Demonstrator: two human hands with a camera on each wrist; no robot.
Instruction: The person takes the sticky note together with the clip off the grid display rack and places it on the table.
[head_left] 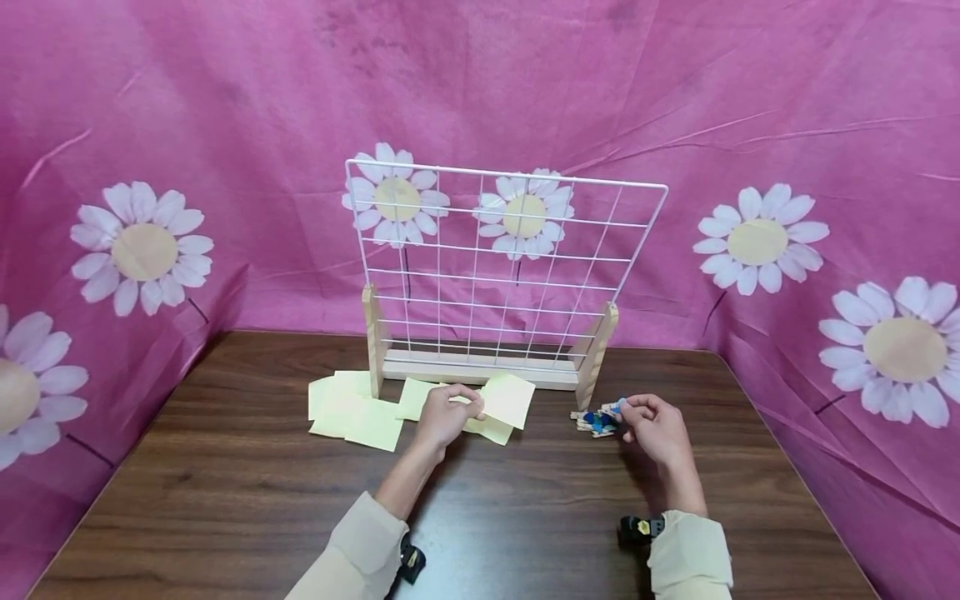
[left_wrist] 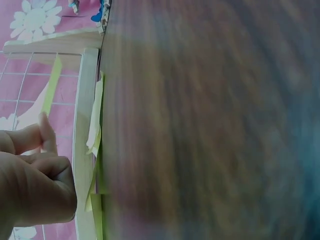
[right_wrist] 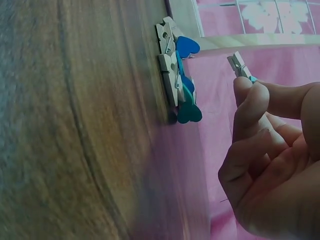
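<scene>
My left hand [head_left: 444,421] pinches a pale yellow paper note [head_left: 512,402] by its edge. In the left wrist view the note [left_wrist: 53,82] stands out from the fingertips in front of the grid. Over at the right, my right hand [head_left: 662,429] pinches a small wooden clothespin [right_wrist: 239,65] between thumb and finger, its jaws pointing away from the hand. A bit of blue shows at its gripped end. Just beside that hand lies a small pile of wooden clothespins [head_left: 597,423], which carry blue and green heart shapes [right_wrist: 189,111].
A white wire grid [head_left: 510,275] stands upright in a wooden base [head_left: 480,371] at the back of the brown table [head_left: 510,517]. More yellow notes [head_left: 352,417] lie at the base's left foot, others under the left hand. A pink flowered cloth [head_left: 285,100] hangs behind.
</scene>
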